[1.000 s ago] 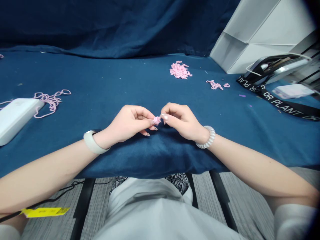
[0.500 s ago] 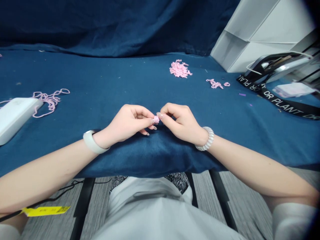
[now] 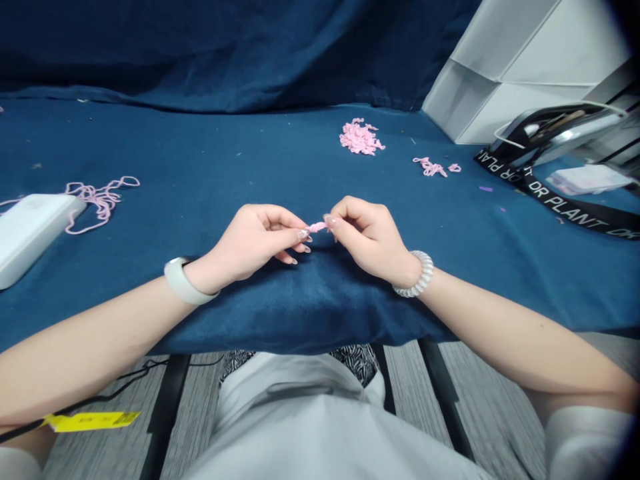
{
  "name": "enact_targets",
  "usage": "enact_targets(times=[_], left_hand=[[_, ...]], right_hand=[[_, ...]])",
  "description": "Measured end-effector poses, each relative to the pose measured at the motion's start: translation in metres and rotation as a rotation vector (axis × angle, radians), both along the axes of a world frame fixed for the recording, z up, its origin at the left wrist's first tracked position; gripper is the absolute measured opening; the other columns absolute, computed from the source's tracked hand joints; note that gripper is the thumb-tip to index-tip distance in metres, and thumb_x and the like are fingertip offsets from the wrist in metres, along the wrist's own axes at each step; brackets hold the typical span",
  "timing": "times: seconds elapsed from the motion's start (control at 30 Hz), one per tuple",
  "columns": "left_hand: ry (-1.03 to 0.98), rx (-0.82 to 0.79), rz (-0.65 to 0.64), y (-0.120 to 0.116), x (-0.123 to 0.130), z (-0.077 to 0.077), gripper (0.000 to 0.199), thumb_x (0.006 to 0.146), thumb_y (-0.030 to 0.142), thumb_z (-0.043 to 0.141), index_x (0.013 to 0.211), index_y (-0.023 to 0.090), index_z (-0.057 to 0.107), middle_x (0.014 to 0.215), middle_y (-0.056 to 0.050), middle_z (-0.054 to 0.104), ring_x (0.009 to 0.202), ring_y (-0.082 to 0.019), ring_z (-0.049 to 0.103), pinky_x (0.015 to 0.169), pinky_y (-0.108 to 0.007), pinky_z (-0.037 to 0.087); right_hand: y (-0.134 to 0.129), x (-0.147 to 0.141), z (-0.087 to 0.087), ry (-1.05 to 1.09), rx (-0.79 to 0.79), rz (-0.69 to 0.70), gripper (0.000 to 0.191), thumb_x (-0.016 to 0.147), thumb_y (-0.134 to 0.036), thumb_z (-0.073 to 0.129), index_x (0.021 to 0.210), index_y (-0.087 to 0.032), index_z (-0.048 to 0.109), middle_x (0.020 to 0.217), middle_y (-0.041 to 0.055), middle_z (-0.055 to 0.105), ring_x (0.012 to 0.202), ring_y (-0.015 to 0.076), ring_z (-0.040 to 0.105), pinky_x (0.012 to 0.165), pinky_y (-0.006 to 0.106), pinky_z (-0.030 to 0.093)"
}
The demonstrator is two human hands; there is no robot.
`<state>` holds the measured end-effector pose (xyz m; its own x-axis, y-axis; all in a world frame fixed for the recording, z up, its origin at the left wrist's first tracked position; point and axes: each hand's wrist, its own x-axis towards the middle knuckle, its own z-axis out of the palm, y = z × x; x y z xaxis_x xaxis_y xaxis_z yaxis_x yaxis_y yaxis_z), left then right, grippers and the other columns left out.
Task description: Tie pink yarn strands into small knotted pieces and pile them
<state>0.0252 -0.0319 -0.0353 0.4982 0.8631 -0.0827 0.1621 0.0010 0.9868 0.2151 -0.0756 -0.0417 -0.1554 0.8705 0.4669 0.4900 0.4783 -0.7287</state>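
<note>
A short twisted piece of pink yarn [image 3: 317,227] is stretched between my two hands, above the near part of the blue cloth. My left hand [image 3: 255,241] pinches its left end between thumb and forefinger, the other fingers loosely curled below. At the right end, my right hand [image 3: 371,235] closes thumb and forefinger on the yarn. The fingertips hide both ends. Beyond my hands lies a heap of pink yarn pieces [image 3: 361,137], with a smaller group of pink pieces [image 3: 431,167] to its right.
Loose pink yarn [image 3: 103,200] trails beside a white box-shaped object [image 3: 35,230] at the left. White boxes [image 3: 500,80] stand at the back right, near a black lettered strap [image 3: 560,200]. Blue cloth [image 3: 210,160] covers the table. A yellow tag [image 3: 93,421] hangs on a black cable.
My right hand has moved slightly right and up, away from the left. The pink yarn between them has gone from a bunched knot to a longer, twisted strand.
</note>
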Motion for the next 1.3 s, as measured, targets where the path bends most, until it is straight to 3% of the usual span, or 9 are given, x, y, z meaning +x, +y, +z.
enact_targets(times=[0.23, 0.47, 0.57, 0.7, 0.93, 1.13, 1.3], left_hand=[[-0.002, 0.013, 0.014, 0.0000, 0.0003, -0.0001, 0.021, 0.070, 0.028, 0.076, 0.082, 0.011, 0.071, 0.067, -0.006, 0.070, 0.061, -0.015, 0.067, 0.050, -0.019, 0.054], [0.036, 0.015, -0.016, -0.0035, 0.0019, 0.0021, 0.023, 0.071, 0.031, 0.076, 0.081, 0.011, 0.070, 0.066, -0.005, 0.070, 0.063, -0.015, 0.068, 0.052, -0.019, 0.055], [0.053, -0.004, -0.026, -0.0049, 0.0033, 0.0033, 0.021, 0.069, 0.028, 0.076, 0.078, 0.010, 0.069, 0.065, -0.005, 0.070, 0.062, -0.015, 0.068, 0.052, -0.019, 0.056], [0.075, -0.015, -0.054, -0.0053, 0.0045, 0.0044, 0.017, 0.070, 0.025, 0.075, 0.076, 0.011, 0.069, 0.063, -0.005, 0.069, 0.061, -0.014, 0.068, 0.052, -0.019, 0.056], [0.061, -0.012, -0.060, -0.0047, 0.0032, 0.0044, 0.014, 0.072, 0.023, 0.072, 0.075, 0.011, 0.066, 0.063, -0.004, 0.069, 0.060, -0.015, 0.068, 0.053, -0.021, 0.056], [0.056, -0.041, -0.059, -0.0031, 0.0030, 0.0027, 0.017, 0.072, 0.026, 0.074, 0.075, 0.011, 0.066, 0.062, -0.004, 0.069, 0.058, -0.013, 0.066, 0.052, -0.019, 0.055], [0.031, -0.035, -0.036, -0.0010, 0.0022, -0.0001, 0.019, 0.072, 0.028, 0.075, 0.078, 0.011, 0.067, 0.064, -0.004, 0.069, 0.059, -0.012, 0.066, 0.053, -0.018, 0.055]], right_hand=[[0.0018, 0.0032, -0.0015, 0.046, -0.039, 0.002, 0.027, 0.089, -0.030, 0.053, 0.067, -0.016, 0.051, 0.059, -0.0018, 0.050, 0.054, 0.0079, 0.042, 0.056, 0.024, 0.033], [0.0059, 0.0042, -0.0013, 0.032, -0.216, 0.094, 0.039, 0.089, -0.049, 0.050, 0.076, -0.014, 0.057, 0.065, -0.0001, 0.054, 0.057, 0.0083, 0.044, 0.056, 0.023, 0.034], [0.0053, 0.0012, -0.0017, -0.044, -0.240, 0.111, 0.032, 0.086, -0.044, 0.058, 0.081, -0.013, 0.062, 0.065, -0.0007, 0.055, 0.056, 0.0076, 0.043, 0.054, 0.021, 0.032], [0.0048, -0.0010, -0.0030, -0.054, -0.200, 0.137, 0.026, 0.086, -0.035, 0.059, 0.074, -0.012, 0.062, 0.062, -0.0011, 0.054, 0.056, 0.0069, 0.043, 0.054, 0.021, 0.032], [0.0057, 0.0001, -0.0038, 0.021, -0.217, 0.131, 0.034, 0.083, -0.043, 0.063, 0.069, -0.012, 0.062, 0.060, -0.0004, 0.054, 0.056, 0.0076, 0.042, 0.054, 0.022, 0.032], [0.0061, 0.0039, 0.0016, 0.025, -0.292, 0.203, 0.035, 0.082, -0.045, 0.063, 0.071, -0.012, 0.062, 0.064, 0.0018, 0.059, 0.057, 0.0085, 0.047, 0.054, 0.023, 0.035], [0.0089, 0.0084, 0.0027, 0.049, -0.313, 0.133, 0.036, 0.085, -0.044, 0.060, 0.073, -0.011, 0.064, 0.065, 0.0038, 0.062, 0.057, 0.0096, 0.050, 0.055, 0.024, 0.037]])
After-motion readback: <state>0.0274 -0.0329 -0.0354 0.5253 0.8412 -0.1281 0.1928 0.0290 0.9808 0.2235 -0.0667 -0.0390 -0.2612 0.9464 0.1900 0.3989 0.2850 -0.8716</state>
